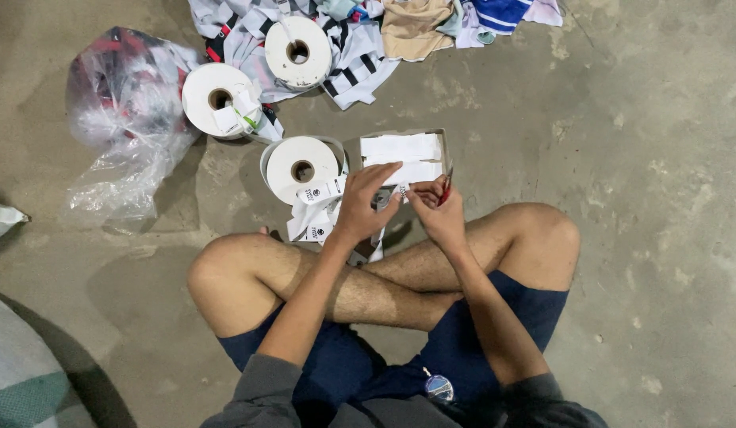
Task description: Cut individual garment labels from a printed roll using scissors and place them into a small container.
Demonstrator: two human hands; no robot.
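Two hands meet over the crossed shins: the left hand (364, 208) pinches a white printed label strip (401, 190), running from 9 to 3 o'clock into the right hand (439, 212), closed around small red-handled scissors (446, 187).

Bare, stained grey concrete floor (661, 158) under flat, dim light

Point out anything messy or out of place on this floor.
A loose label strip trails off the nearest roll in a tangle beside the left hand. Clothes lie heaped on bare concrete. The right hand holds red scissors.
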